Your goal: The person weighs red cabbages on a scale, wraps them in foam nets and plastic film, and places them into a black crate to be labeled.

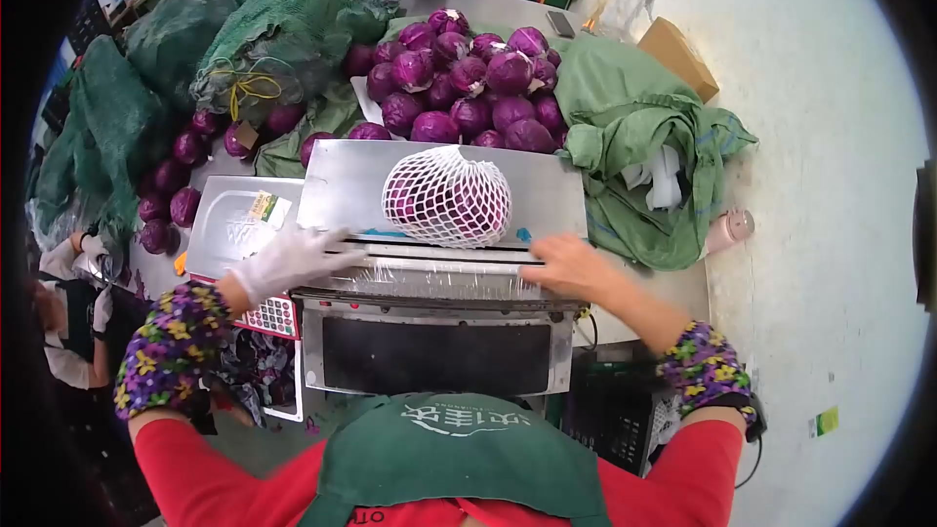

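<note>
A purple cabbage in a white foam net (447, 197) lies on the steel top of a wrapping machine (337, 176). In front of it, clear plastic film (429, 281) spans the machine's front bars. My left hand (298, 262), in a white glove, reaches over the left end of these bars with its fingers stretched out and apart. At the right end is my bare right hand (574, 268), its fingers slightly bent and spread, fingertips right at the film's edge. The netted cabbage sits between and beyond both hands, touched by neither.
Behind the machine rises a heap of purple cabbages (468, 78). Green mesh sacks (268, 49) stand at the left, a green cloth sack (634, 127) at the right. A scale (229, 224) is under my left forearm. A pink bottle (730, 230) lies by the wall. Another person (78, 312) is at far left.
</note>
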Tool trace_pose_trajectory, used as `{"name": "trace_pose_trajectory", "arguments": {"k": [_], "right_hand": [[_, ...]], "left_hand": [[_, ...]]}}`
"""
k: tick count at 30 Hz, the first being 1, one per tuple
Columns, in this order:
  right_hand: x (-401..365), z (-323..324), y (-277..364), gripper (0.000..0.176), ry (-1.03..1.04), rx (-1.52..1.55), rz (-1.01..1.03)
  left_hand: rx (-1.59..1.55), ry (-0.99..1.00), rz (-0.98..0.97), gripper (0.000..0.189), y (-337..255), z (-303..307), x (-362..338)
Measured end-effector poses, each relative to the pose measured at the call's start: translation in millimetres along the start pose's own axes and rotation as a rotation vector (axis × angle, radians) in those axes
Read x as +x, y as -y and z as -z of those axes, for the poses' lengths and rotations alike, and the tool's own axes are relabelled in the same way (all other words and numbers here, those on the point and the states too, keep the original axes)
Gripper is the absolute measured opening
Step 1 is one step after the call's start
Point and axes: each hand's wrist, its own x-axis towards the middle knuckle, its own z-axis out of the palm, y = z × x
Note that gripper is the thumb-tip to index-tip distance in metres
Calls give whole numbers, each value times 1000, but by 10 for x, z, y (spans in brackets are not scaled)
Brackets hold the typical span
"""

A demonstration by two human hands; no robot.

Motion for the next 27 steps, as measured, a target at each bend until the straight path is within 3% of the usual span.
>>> {"name": "trace_pose_trajectory", "arguments": {"k": [1, 3, 4, 5, 7, 8, 9, 10, 11, 13, 14, 15, 16, 17, 19, 20, 21, 22, 23, 24, 25, 26, 27], "right_hand": [[110, -52, 82, 23, 0, -7, 7], [226, -152, 221, 12, -200, 460, -202], [211, -62, 249, 7, -142, 707, -346], [135, 96, 269, 7, -134, 706, -338], [18, 561, 294, 6, 13, 1489, -834], [-1, 660, 246, 6, 23, 1493, -835], [-6, 738, 185, 7, -258, 1575, -734], [10, 762, 126, 8, -541, 1636, -626], [96, 740, 27, 9, -732, 1470, -549], [320, 615, -273, 29, -686, 546, -408], [420, 524, -400, 29, -689, 544, -398], [520, 413, -524, 40, -545, 226, -217], [605, 274, -616, 51, -394, -90, -39], [679, 50, -656, 51, -397, -94, -33], [834, -307, -601, 65, -447, 297, -121], [866, -357, -587, 65, -447, 294, -118], [905, -339, -557, 72, -475, 479, -161], [913, -305, -533, 79, -501, 664, -207], [891, -244, -498, 79, -504, 657, -207], [865, -164, -454, 85, -433, 783, -338], [854, -139, -434, 91, -354, 914, -473], [810, -162, -474, 82, -363, 882, -358], [762, -101, -474, 82, -351, 895, -366]], "left_hand": [[-56, -107, -69, 41, -34, -98, 111], [-273, -391, -50, 40, -170, -280, 219], [-597, -481, 104, 21, -285, -310, 213], [-599, -485, 114, 21, -349, -254, 156], [-1737, -285, 788, 9, -383, 142, -4], [-1693, -486, 643, 12, -356, 212, -32], [-1589, -673, 587, 14, -347, 277, -8], [-1201, -730, 477, 19, -236, 432, 46], [-812, -764, 362, 27, -66, 558, 153], [-325, -510, 233, 58, 234, 543, 460], [-66, -403, 157, 68, 347, 454, 567], [190, -291, 83, 79, 443, 301, 686], [159, -239, 99, 90, 556, 35, 786], [86, -275, 72, 81, 610, -140, 892], [-355, -471, 12, 72, 514, -201, 1004], [-539, -370, 123, 67, 449, -175, 1061], [-538, -374, 122, 67, 370, -196, 1102], [-751, -490, 198, 67, 281, -242, 1140], [-962, -605, 271, 67, 240, -273, 1169], [-958, -612, 266, 67, 237, -227, 1154], [-1219, -485, 346, 66, 228, -141, 1088], [-1481, -339, 429, 65, 220, -109, 1038], [-1495, -326, 436, 65, 239, -139, 1016]]}}
